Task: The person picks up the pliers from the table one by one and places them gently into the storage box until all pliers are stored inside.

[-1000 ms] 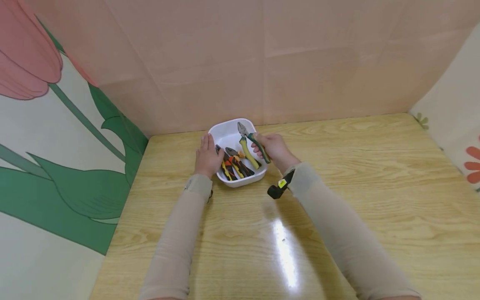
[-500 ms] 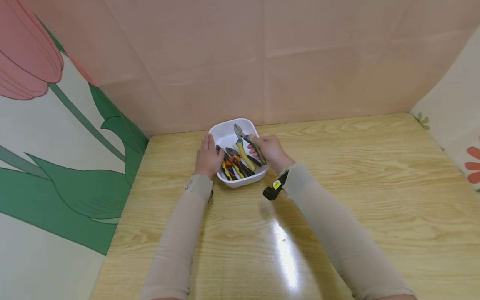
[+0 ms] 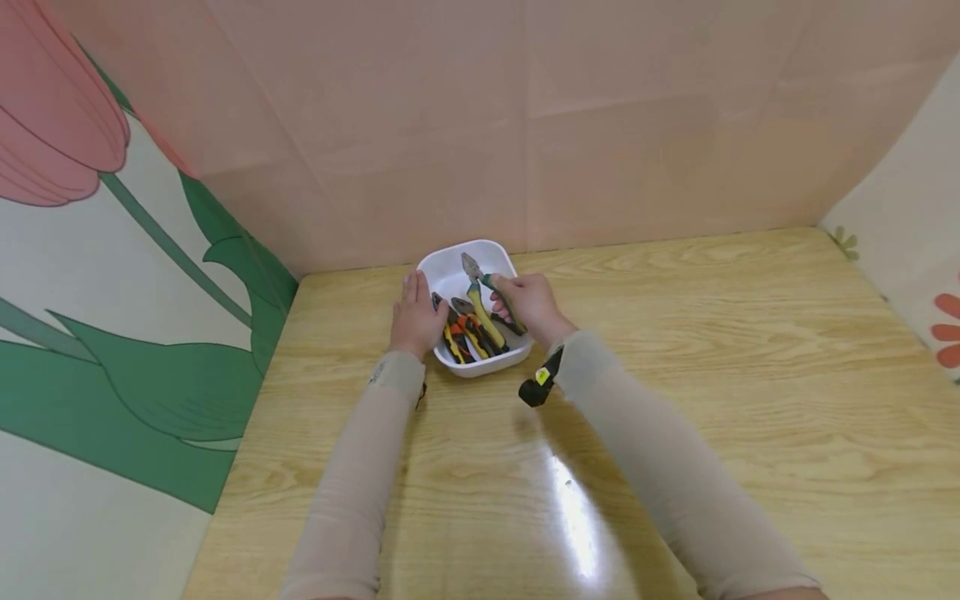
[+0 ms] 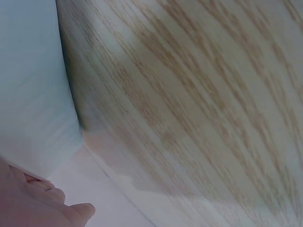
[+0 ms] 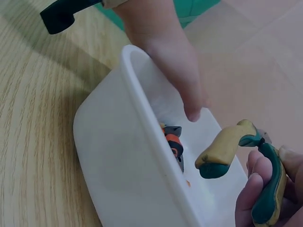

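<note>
Head view: left hand [image 3: 415,317] rests flat, fingers straight, against the white plastic tub [image 3: 450,265] on the wooden bench [image 3: 675,350]. Right hand [image 3: 525,304] grips green-and-yellow-handled pliers [image 3: 480,296] over the tub.

Left wrist view: fingertips [image 4: 71,213] beside the tub wall [image 4: 33,94].

Right wrist view: fingers [image 5: 253,198] curl round one pliers handle [image 5: 267,194]; orange-and-black pliers [image 5: 173,142] lie inside the tub.

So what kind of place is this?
Probably a staged recording booth: a pale wooden table walled by pink and flower-printed sheets, with pliers in a white plastic tub and wrist-worn cameras.
</note>
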`<state>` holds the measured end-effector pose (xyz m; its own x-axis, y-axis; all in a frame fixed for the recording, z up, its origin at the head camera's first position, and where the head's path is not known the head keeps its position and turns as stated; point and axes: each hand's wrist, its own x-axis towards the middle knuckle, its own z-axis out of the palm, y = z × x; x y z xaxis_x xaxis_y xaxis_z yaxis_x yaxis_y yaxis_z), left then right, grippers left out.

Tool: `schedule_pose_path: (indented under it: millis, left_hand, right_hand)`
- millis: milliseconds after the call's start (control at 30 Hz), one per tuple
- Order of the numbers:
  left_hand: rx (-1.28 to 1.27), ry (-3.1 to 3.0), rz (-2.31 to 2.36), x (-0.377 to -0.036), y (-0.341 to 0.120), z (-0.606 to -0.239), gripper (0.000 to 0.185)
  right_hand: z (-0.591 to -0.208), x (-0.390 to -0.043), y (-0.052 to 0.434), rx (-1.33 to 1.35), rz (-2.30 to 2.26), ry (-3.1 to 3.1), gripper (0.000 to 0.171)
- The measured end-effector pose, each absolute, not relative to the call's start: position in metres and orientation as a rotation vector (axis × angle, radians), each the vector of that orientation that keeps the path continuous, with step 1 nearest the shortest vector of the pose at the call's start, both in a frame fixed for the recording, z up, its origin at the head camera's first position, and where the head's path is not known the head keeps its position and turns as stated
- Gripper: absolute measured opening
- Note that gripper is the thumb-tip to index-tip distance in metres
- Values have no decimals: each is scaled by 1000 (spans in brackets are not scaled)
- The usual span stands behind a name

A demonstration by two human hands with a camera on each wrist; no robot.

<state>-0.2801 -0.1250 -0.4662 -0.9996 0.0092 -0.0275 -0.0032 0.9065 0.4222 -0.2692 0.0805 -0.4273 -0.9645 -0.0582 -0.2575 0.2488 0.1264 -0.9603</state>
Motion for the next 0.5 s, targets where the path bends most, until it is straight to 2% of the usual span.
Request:
schedule_pose_path:
  millis: [500]
  left_hand:
    - [-16,3028,679,-282,-126,-464,76]
  right_hand:
    - [-433,-265,70,64,-1855,2431,48]
